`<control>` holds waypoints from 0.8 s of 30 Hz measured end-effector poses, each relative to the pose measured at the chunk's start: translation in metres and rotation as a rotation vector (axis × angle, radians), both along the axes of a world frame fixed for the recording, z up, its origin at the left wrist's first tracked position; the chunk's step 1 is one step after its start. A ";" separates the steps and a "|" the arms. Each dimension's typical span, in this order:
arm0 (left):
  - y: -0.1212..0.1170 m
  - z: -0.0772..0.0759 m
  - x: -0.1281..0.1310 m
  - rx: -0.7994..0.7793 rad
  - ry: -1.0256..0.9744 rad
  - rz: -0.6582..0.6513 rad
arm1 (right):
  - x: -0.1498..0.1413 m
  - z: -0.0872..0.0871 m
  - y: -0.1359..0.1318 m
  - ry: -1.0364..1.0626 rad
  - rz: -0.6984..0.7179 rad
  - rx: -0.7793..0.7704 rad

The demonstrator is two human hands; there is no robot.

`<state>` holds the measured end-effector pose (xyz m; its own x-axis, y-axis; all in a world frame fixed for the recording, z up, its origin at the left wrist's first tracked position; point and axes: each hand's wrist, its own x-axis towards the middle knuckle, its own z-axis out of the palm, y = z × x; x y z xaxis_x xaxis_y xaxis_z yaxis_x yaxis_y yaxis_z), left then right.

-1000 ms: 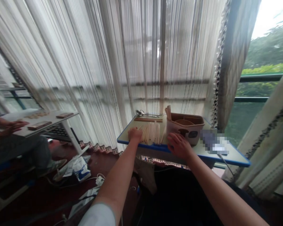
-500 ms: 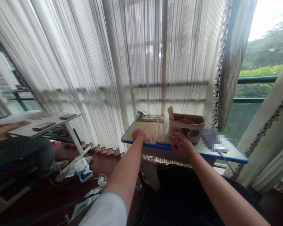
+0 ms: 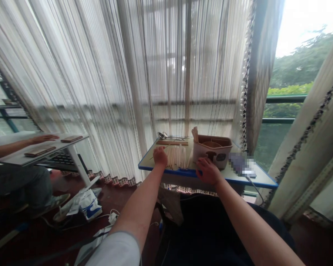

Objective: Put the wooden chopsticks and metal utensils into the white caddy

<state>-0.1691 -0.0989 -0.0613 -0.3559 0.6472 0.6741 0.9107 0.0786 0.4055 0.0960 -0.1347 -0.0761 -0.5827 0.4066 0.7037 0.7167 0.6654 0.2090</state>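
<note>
My left hand (image 3: 160, 157) is closed around a thin stick, apparently a chopstick, whose ends poke out on both sides. It is just above the table, at the left end of a row of pale wooden chopsticks (image 3: 179, 156). My right hand (image 3: 208, 170) rests at the table's front edge with its fingers apart, against the front of a pinkish-brown utensil holder (image 3: 224, 157). A bundle of pale chopsticks (image 3: 194, 134) stands upright in the holder's left corner. Behind the row lie darker brown chopsticks (image 3: 172, 143) and metal spoons (image 3: 166, 136).
The small table (image 3: 262, 180) has a blue edge. A pixelated item (image 3: 240, 164) with a cable lies on its right side. Left, a co-worker's hand (image 3: 44, 138) extends over a white table with brown slabs (image 3: 71, 139). Bags (image 3: 90, 205) and cables lie on the floor.
My left hand has lifted slightly from the tabletop, and the stick in it now shows. The right hand stays by the holder. The co-worker's hand has reached further right across their table.
</note>
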 end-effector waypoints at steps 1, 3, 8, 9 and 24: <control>0.001 -0.001 -0.001 0.022 0.011 -0.016 | 0.000 -0.001 -0.001 0.000 0.002 -0.002; 0.002 -0.005 -0.003 0.085 0.023 -0.047 | 0.002 -0.006 -0.003 0.009 0.011 -0.005; -0.002 -0.005 0.005 0.324 0.075 -0.274 | 0.005 -0.014 -0.013 0.237 0.043 -0.057; -0.005 -0.002 0.010 0.376 0.080 -0.327 | 0.005 -0.012 -0.017 0.286 0.071 -0.093; -0.034 0.044 0.151 0.562 -0.009 -0.861 | 0.001 0.118 -0.044 0.845 0.210 -0.384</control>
